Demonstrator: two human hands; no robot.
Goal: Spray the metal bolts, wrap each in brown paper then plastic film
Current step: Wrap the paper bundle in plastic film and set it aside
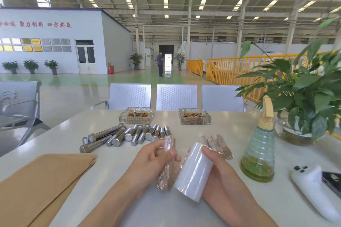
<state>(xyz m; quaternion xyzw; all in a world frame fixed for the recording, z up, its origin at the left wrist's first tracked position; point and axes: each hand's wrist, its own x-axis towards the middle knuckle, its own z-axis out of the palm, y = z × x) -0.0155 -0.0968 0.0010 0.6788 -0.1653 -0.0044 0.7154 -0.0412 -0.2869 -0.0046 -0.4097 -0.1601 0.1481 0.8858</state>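
Note:
My left hand (pixel 153 160) grips a bolt wrapped in brown paper and covered with plastic film (pixel 167 169), held upright and slightly tilted above the table. My right hand (pixel 215 164) holds a white roll of plastic film (pixel 193 172) right beside it. Several bare metal bolts (pixel 125 134) lie in a heap behind my hands. Three wrapped bolts (pixel 217 144) lie to the right of the roll. A stack of brown paper sheets (pixel 40 182) sits at the left front. A clear green spray bottle (pixel 259 149) stands at the right.
Two glass ashtrays (pixel 136 115) (pixel 194 116) stand at the table's far edge. A potted plant (pixel 302 97) in a glass bowl is at the far right, and a white device (pixel 313 188) lies near the right front. Metal chairs (pixel 176 96) line the far side.

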